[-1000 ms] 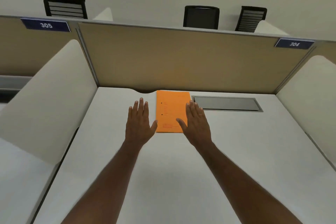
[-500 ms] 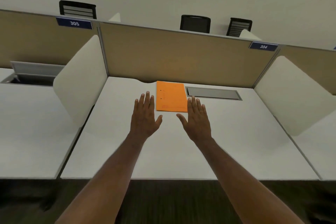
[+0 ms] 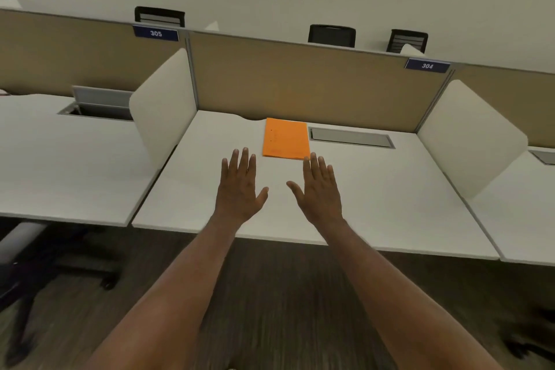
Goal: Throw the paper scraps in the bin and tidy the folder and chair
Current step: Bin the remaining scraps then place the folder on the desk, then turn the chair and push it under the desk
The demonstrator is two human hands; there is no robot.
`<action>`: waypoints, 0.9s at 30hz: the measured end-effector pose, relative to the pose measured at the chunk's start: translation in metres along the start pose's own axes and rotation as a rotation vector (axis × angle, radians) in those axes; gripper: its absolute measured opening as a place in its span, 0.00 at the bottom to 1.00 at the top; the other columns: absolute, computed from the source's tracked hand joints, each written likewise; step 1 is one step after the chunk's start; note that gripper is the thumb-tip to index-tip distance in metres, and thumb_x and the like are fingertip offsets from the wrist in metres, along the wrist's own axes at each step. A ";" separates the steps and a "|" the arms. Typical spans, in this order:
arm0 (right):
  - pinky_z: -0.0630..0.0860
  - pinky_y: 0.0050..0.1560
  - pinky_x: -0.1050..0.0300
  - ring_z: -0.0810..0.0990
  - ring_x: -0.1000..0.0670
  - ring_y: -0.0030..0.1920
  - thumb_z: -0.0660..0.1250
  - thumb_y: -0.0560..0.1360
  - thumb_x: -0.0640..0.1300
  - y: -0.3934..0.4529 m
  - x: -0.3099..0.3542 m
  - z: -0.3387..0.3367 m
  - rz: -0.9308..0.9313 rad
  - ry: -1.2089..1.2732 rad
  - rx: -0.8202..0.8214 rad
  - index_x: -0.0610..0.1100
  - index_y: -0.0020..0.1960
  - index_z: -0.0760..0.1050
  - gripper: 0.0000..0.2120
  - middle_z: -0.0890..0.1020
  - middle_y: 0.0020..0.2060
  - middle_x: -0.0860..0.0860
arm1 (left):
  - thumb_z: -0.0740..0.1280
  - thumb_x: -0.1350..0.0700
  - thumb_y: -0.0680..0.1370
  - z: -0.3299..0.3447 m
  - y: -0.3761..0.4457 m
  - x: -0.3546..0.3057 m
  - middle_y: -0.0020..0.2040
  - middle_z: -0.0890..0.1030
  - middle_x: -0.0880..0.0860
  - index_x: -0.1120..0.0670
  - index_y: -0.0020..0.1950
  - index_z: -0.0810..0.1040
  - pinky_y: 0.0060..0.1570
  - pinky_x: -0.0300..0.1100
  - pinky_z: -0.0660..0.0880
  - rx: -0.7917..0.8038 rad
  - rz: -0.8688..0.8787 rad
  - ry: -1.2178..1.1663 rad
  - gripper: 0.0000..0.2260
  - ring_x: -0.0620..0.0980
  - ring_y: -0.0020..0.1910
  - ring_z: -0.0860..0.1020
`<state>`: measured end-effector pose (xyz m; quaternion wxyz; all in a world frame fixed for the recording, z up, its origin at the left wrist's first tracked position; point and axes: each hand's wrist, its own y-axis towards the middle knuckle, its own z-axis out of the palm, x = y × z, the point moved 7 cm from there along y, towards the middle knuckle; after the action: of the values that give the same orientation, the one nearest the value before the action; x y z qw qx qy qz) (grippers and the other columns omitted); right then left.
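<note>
The orange folder (image 3: 286, 137) lies flat at frame centre on the white desk (image 3: 390, 189), long axis running toward the beige partition (image 3: 300, 81). Both hands are spread and empty; the right hand (image 3: 319, 191) is nearer than the left hand (image 3: 240, 188), its fingertips at the folder's lower right corner.

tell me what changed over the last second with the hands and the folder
Both hands have drawn back toward the person: the left hand and right hand, which flanked the folder, now hover open short of it over the desk. The view has pulled back too, showing the desk's front edge and the floor. Nothing was gripped or released. The folder stayed flat by the partition.
</note>
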<state>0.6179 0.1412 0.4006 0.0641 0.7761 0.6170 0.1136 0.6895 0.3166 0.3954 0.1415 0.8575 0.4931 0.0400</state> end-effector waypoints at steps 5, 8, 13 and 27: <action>0.36 0.79 0.47 0.34 0.46 0.79 0.40 0.78 0.69 -0.056 0.006 -0.014 0.003 -0.004 0.028 0.45 0.81 0.37 0.40 0.37 0.80 0.48 | 0.52 0.34 0.79 -0.022 -0.053 -0.028 0.82 0.37 0.56 0.54 0.82 0.41 0.78 0.61 0.42 0.012 0.018 0.024 0.40 0.59 0.80 0.37; 0.32 0.78 0.49 0.34 0.46 0.79 0.41 0.79 0.68 -0.082 0.006 -0.029 0.015 -0.010 0.018 0.45 0.81 0.36 0.40 0.35 0.80 0.48 | 0.53 0.35 0.80 -0.041 -0.076 -0.034 0.81 0.35 0.56 0.54 0.81 0.40 0.78 0.60 0.42 -0.001 0.015 0.007 0.40 0.59 0.80 0.36; 0.37 0.79 0.47 0.34 0.46 0.79 0.40 0.78 0.69 -0.134 0.003 -0.050 0.066 0.002 0.024 0.46 0.81 0.36 0.40 0.35 0.80 0.49 | 0.54 0.35 0.80 -0.059 -0.121 -0.044 0.81 0.34 0.55 0.53 0.81 0.38 0.79 0.59 0.41 0.007 0.029 -0.021 0.39 0.58 0.80 0.35; 0.41 0.80 0.45 0.35 0.47 0.80 0.45 0.80 0.69 -0.376 -0.047 -0.113 0.346 -0.046 0.009 0.46 0.81 0.38 0.40 0.38 0.81 0.48 | 0.57 0.37 0.79 -0.070 -0.286 -0.171 0.83 0.41 0.57 0.54 0.82 0.46 0.79 0.60 0.42 0.053 0.315 -0.179 0.39 0.59 0.81 0.38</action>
<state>0.2244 0.1774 0.4147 0.0542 0.8733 0.4732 0.1024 0.3486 0.3197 0.3942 0.1540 0.9276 0.3391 -0.0280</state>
